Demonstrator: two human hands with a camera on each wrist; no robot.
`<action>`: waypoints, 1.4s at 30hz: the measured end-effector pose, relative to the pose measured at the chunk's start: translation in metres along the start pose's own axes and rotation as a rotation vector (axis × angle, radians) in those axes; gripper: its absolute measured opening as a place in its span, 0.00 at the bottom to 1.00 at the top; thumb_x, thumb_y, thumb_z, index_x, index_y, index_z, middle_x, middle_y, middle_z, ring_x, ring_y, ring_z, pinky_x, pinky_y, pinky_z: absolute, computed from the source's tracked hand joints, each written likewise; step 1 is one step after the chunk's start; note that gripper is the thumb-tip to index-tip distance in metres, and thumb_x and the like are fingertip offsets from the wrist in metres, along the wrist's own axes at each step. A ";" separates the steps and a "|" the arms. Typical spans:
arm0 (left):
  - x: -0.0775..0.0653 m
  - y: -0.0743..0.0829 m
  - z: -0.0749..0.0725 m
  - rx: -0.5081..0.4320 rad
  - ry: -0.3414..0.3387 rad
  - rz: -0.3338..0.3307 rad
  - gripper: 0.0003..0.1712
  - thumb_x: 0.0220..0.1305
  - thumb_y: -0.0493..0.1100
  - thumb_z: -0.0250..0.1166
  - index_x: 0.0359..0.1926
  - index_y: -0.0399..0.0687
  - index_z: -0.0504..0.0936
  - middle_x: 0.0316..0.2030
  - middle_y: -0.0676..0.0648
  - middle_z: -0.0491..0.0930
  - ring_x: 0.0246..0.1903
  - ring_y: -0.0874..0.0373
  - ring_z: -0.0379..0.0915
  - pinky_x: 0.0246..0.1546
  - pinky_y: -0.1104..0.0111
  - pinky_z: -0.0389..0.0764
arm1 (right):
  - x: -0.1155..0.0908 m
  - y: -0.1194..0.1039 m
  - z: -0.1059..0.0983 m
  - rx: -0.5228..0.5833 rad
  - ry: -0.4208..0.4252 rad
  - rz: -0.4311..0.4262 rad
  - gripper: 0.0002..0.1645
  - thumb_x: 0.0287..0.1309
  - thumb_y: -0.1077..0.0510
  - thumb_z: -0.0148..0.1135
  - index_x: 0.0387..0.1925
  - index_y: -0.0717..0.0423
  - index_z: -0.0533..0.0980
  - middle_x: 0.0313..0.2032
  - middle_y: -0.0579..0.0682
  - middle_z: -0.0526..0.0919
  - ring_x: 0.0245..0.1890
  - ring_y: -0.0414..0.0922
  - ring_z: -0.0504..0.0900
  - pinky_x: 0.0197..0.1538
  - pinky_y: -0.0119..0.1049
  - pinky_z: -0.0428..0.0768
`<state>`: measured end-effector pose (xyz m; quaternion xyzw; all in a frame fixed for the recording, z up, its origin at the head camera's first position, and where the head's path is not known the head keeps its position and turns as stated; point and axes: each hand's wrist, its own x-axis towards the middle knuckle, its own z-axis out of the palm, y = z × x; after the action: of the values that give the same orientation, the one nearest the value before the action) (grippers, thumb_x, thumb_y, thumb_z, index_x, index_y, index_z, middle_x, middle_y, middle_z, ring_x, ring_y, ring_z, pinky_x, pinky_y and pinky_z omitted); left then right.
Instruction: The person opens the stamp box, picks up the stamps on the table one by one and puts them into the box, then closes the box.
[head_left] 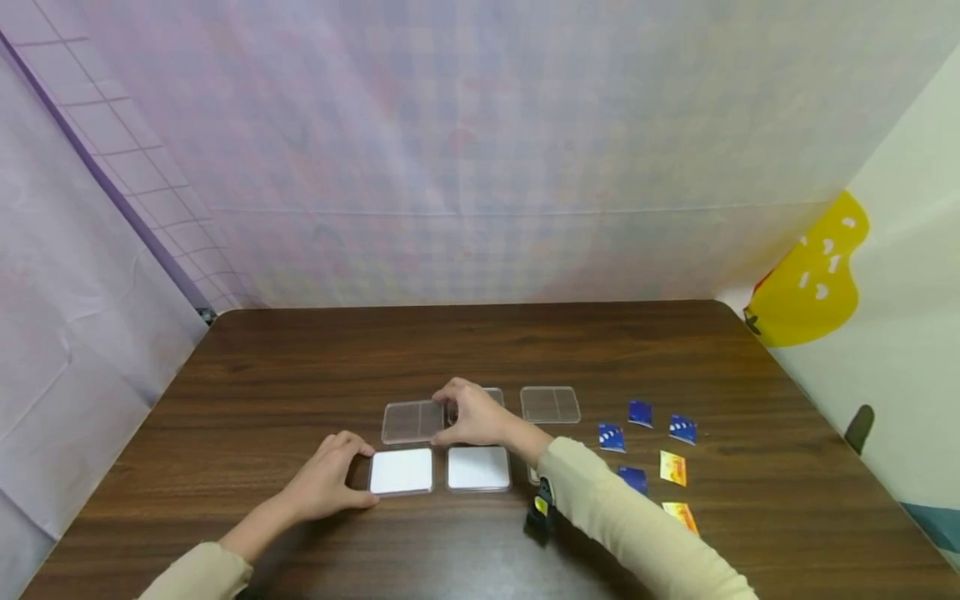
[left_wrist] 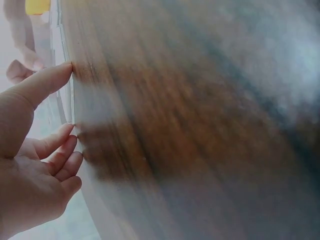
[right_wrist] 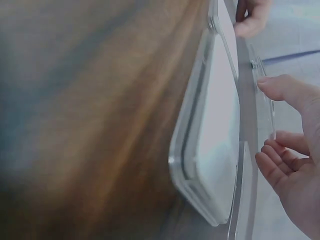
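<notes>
My left hand (head_left: 330,479) holds the left end of a flat clear plastic case with a white face (head_left: 401,472), thumb at the near corner and fingers at the far one. Beyond that case lies a clear plastic lid (head_left: 411,422), its right end between the thumb and fingers of my right hand (head_left: 480,417). A second white-faced case (head_left: 478,468) sits to the right of the first; its layered clear rim shows in the right wrist view. Another clear piece (head_left: 495,395) is partly hidden behind my right hand.
A further clear lid (head_left: 551,405) lies at the back. A clear corner (head_left: 533,477) peeks from under my right forearm. To the right are several small blue packets (head_left: 611,437) and orange-yellow packets (head_left: 672,468). A curtain (head_left: 450,167) hangs behind the wooden table (head_left: 300,350).
</notes>
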<state>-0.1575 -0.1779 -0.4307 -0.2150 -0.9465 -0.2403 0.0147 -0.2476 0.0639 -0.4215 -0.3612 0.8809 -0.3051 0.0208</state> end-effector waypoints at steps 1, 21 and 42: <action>0.000 0.000 0.000 -0.001 -0.004 -0.001 0.31 0.35 0.48 0.76 0.41 0.39 0.76 0.41 0.46 0.73 0.44 0.51 0.67 0.46 0.56 0.72 | 0.002 0.001 0.000 0.008 0.001 0.009 0.35 0.34 0.52 0.74 0.47 0.66 0.74 0.37 0.52 0.76 0.36 0.42 0.74 0.38 0.29 0.74; 0.000 -0.001 0.001 -0.020 -0.008 -0.009 0.30 0.35 0.49 0.75 0.41 0.40 0.76 0.41 0.47 0.72 0.44 0.51 0.66 0.45 0.57 0.71 | 0.027 0.000 0.012 -0.025 -0.012 0.065 0.35 0.33 0.53 0.74 0.45 0.68 0.75 0.38 0.55 0.78 0.38 0.46 0.76 0.42 0.31 0.74; 0.000 -0.001 0.002 -0.028 -0.004 -0.017 0.30 0.35 0.48 0.75 0.42 0.40 0.76 0.41 0.46 0.73 0.45 0.50 0.66 0.47 0.56 0.71 | 0.027 -0.004 0.010 -0.028 -0.040 0.096 0.40 0.34 0.56 0.74 0.50 0.72 0.71 0.43 0.59 0.75 0.41 0.49 0.77 0.46 0.33 0.75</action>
<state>-0.1577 -0.1775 -0.4325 -0.2077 -0.9448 -0.2532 0.0078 -0.2629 0.0389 -0.4221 -0.3247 0.9008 -0.2844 0.0478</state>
